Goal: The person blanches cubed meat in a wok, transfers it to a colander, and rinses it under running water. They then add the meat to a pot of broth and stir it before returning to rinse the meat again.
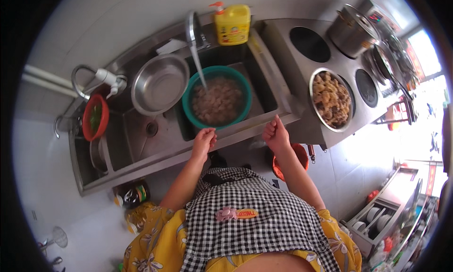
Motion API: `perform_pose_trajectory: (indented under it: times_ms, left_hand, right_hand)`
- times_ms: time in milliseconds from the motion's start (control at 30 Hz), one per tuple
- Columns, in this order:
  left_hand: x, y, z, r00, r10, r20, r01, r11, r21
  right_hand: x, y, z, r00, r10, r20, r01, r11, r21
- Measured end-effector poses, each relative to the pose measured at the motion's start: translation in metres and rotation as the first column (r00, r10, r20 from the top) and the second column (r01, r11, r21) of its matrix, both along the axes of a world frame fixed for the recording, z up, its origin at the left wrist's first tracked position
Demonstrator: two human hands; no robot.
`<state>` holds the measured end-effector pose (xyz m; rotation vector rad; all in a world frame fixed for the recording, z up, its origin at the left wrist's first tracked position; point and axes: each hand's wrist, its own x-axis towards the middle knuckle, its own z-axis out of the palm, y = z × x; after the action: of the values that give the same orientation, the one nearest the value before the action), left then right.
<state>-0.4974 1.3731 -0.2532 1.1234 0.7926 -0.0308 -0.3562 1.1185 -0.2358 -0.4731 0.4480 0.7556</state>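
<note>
My left hand (204, 141) is loosely curled at the sink's front edge, close to the rim of a green plastic basin (246, 111). In the basin, pale pieces of food (217, 103) lie under water, and a stream runs into it from the curved faucet (191, 29). My right hand (276, 133) is curled, thumb and forefinger together, over the front rim of the stainless steel sink (240, 132), right of the basin. Whether a small thing is pinched in either hand cannot be told. An empty metal bowl (161, 84) rests left of the basin.
A yellow pump jug (233, 26) stands behind the sink. On the right cooktop (339, 66) are a metal bowl of browned food pieces (331, 98) and a steel pot (352, 31). A red bowl with greens (95, 118) sits far left. A red-lined bin (300, 157) stands below my right hand.
</note>
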Motion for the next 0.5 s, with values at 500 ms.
perform_pose_trajectory:
  times_ms: [500]
  left_hand:
    - [-0.032, 0.134, 0.016, 0.998, 0.048, -0.027, -0.053, 0.979, -0.198]
  right_hand:
    - [0.132, 0.302, -0.005, 0.983, 0.163, 0.081, -0.140, 0.962, -0.235]
